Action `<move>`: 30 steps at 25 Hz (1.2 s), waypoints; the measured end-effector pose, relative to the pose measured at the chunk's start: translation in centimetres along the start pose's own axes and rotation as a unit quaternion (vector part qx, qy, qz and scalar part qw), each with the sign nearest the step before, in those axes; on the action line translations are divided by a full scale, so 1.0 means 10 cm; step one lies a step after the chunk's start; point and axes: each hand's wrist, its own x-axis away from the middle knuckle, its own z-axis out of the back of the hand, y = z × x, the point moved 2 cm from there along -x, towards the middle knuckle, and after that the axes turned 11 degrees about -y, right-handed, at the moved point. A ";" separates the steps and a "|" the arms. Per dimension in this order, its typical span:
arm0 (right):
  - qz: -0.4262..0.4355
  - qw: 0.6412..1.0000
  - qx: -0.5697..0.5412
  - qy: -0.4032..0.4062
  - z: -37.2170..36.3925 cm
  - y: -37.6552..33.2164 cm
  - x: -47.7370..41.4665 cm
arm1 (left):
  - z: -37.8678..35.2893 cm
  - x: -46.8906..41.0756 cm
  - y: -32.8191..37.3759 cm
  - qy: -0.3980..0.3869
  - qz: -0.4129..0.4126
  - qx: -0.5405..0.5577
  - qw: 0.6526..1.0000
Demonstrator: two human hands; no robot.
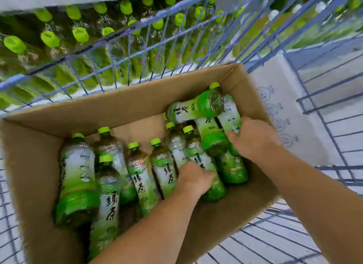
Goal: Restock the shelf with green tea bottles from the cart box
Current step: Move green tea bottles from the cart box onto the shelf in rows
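Item: cardboard box [137,106], open-topped, flaps out, standing in a blue wire cart [121,53] and filling the middle of the view. Contents: green tea bottles [110,185], green caps and white-and-green labels with black characters, most lying side by side with caps toward 12 o'clock. They were packed from the box's 9 o'clock wall across to its 3 o'clock wall. One crosswise bottle [194,106] lay on top of the others at 1 o'clock, its cap toward 9 o'clock. Left hand [193,178]: in the box just past centre toward 4 o'clock, fingers curled round the lower body of the centre bottle [196,151], holding it. Right hand [253,138]: at 3 o'clock against the box wall, fingers curled down over the rightmost bottle [229,114], gripping it; fingertips hidden among the bottles. Both forearms entered from 5 o'clock. Beyond the cart wire, from 10 to 12 o'clock: shelf bottles [49,39], rows of matching green caps, blurred. At 3 o'clock beside the box: white carton [275,98] with faint blue printed marks, also in the cart.
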 end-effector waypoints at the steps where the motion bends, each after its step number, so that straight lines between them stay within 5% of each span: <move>1: -0.004 1.000 0.004 -0.008 0.02 -0.03 -0.04 | -0.01 -0.02 0.02 0.015 0.003 0.003 1.000; 8: 0.020 0.963 -0.243 -0.116 -0.06 0.11 -0.25 | 0.05 -0.04 -0.06 0.020 -0.001 0.075 0.997; 11: 0.002 0.885 -0.428 -0.182 -0.29 0.16 -0.26 | 0.17 0.05 -0.18 0.007 0.011 0.080 0.997; 18: -0.008 0.700 -0.688 -0.192 -0.65 0.10 -0.12 | 0.54 0.11 -0.55 -0.034 0.026 0.045 0.998; 22: 0.011 0.762 -0.625 -0.170 -0.61 0.03 0.05 | 0.65 0.15 -0.61 -0.088 0.008 0.038 0.995; 26: -0.008 0.708 -0.686 -0.170 -0.55 0.02 0.44 | 0.80 0.37 -0.59 -0.067 -0.009 0.019 0.997; 30: -0.014 0.703 -0.696 -0.147 -0.39 -0.09 0.92 | 0.93 0.72 -0.49 -0.057 -0.045 0.024 0.997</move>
